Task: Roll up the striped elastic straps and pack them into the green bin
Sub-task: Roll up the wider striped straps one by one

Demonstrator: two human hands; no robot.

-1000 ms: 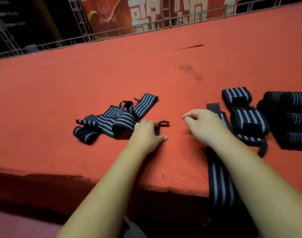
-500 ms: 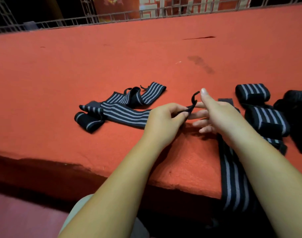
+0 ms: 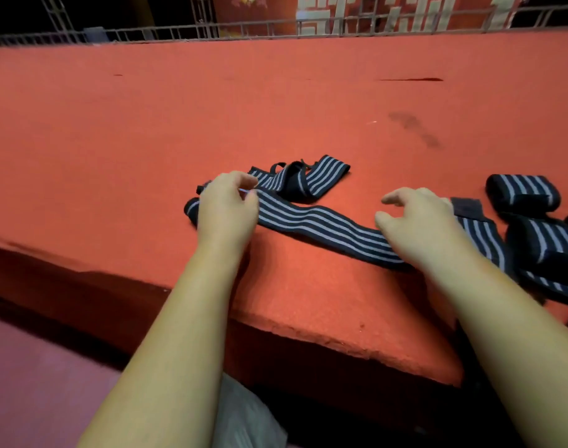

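Progress: early. Two rolled straps (image 3: 521,193) sit at the right of the red table (image 3: 276,101); further dark rolls at the frame edge are too cut off to count. The green bin is not in view, so packing cannot be confirmed.

Still to roll:
- the flat strap (image 3: 324,226), now laid out near the front edge
- a crumpled strap (image 3: 311,179) just behind it
- a third strap (image 3: 481,236) draped over the edge at the right

Orientation: the flat strap lies stripes up, its long axis running left to right and slanting toward the person at the right end.

The left hand (image 3: 226,211) pinches it near the left end, fingers curled. The right hand (image 3: 415,224) lies over the other end; thumb and forefinger are loosely bent and free, but whether the hidden fingers grasp the strap cannot be told
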